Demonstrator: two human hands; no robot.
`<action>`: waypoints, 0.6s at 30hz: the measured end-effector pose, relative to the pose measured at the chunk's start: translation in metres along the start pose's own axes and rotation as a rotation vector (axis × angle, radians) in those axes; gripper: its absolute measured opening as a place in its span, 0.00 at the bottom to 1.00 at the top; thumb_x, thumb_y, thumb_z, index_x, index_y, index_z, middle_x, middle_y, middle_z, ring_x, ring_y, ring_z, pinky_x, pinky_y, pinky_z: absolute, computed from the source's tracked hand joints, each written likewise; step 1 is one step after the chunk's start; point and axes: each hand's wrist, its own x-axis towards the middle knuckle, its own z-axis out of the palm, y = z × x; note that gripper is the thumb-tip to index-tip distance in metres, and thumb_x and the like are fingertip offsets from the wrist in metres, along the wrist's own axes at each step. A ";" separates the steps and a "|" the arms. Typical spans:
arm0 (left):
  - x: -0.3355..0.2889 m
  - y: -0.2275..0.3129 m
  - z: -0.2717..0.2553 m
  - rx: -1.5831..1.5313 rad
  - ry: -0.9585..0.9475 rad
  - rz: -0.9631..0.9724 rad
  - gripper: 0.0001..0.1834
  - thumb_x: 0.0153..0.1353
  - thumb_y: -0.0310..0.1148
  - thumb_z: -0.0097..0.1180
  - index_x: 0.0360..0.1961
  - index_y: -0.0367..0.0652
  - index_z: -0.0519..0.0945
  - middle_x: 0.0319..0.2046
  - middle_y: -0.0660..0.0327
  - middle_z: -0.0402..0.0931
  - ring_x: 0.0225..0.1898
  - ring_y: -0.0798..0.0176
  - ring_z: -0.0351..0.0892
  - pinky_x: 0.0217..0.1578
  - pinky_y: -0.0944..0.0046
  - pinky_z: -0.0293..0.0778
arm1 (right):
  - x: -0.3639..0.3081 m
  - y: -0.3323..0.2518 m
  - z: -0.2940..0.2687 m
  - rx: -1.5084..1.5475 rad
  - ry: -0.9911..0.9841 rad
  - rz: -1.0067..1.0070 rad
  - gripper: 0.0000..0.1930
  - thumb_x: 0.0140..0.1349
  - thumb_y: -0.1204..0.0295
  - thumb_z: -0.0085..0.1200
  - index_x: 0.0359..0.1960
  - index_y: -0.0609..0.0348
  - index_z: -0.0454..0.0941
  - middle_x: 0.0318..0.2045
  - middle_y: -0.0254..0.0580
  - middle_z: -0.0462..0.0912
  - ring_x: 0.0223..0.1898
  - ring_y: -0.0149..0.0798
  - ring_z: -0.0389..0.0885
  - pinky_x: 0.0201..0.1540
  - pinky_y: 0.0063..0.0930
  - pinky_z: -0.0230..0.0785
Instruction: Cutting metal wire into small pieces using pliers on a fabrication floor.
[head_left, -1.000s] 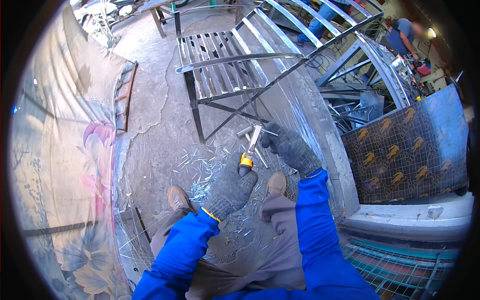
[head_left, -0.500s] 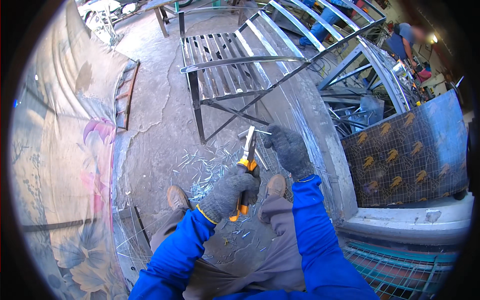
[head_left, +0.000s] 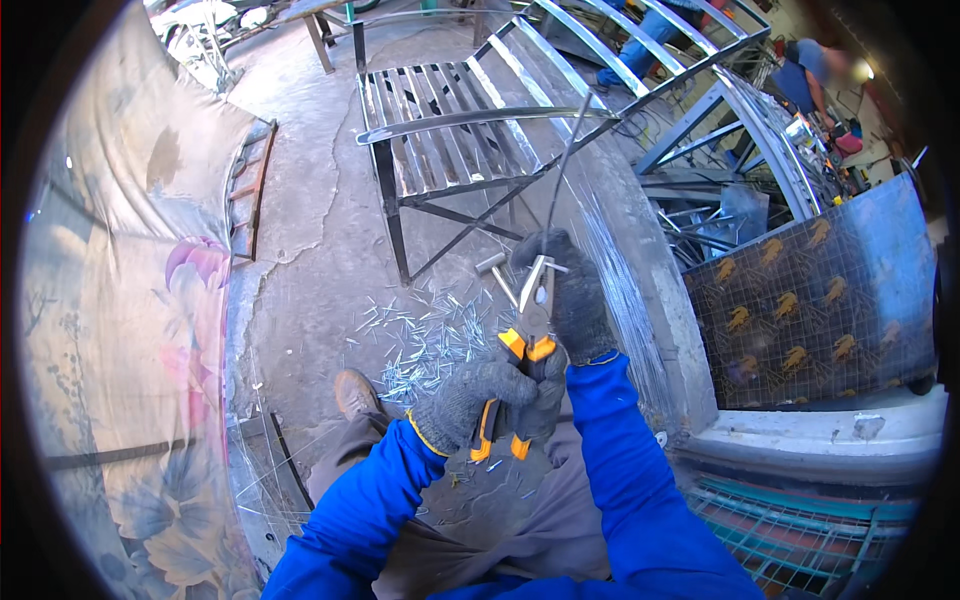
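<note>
My left hand [head_left: 490,395], in a dark grey knit glove, is wrapped round a pair of pliers [head_left: 536,315] with yellow-orange and black handles. The handles are spread and the metal jaws point up and away from me. My right hand [head_left: 580,300], gloved alike, is closed just beyond the jaws on a thin metal rod [head_left: 567,165]. That rod rises toward the bench frame. A short bright piece [head_left: 556,267] shows beside the jaw tips; whether the jaws touch it I cannot tell. Left of the pliers, a hammer [head_left: 490,263] lies on the floor, partly hidden.
Many short cut metal pieces [head_left: 430,335] litter the concrete floor. Long thin rods [head_left: 625,285] lie to the right. A metal bench frame [head_left: 450,185] stands ahead, a draped cloth [head_left: 150,300] hangs left, and a patterned panel [head_left: 790,310] is at right. Another person [head_left: 805,80] works at the far right.
The pliers have moved right and their handles have spread apart. A long rod now points up from my right hand, which has moved close behind the jaws.
</note>
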 end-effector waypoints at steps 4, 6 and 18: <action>-0.003 -0.007 -0.018 -0.004 0.244 0.052 0.19 0.61 0.32 0.55 0.52 0.35 0.75 0.42 0.53 0.80 0.39 0.59 0.82 0.44 0.62 0.79 | -0.004 -0.019 0.004 -0.104 0.174 -0.004 0.27 0.75 0.49 0.38 0.48 0.61 0.81 0.15 0.23 0.65 0.17 0.19 0.59 0.22 0.18 0.59; -0.002 -0.016 -0.043 0.058 0.396 -0.025 0.30 0.55 0.25 0.52 0.62 0.33 0.66 0.53 0.48 0.75 0.51 0.51 0.80 0.56 0.51 0.75 | -0.002 -0.016 0.002 -0.031 0.169 -0.061 0.27 0.75 0.49 0.38 0.53 0.61 0.79 0.15 0.23 0.65 0.16 0.19 0.60 0.22 0.19 0.59; 0.004 -0.009 -0.037 0.343 0.376 -0.100 0.30 0.58 0.25 0.51 0.64 0.35 0.65 0.50 0.54 0.77 0.48 0.57 0.80 0.52 0.58 0.77 | 0.001 0.011 -0.017 -0.406 0.072 -0.119 0.22 0.75 0.55 0.40 0.55 0.58 0.79 0.28 0.31 0.79 0.20 0.20 0.67 0.21 0.17 0.58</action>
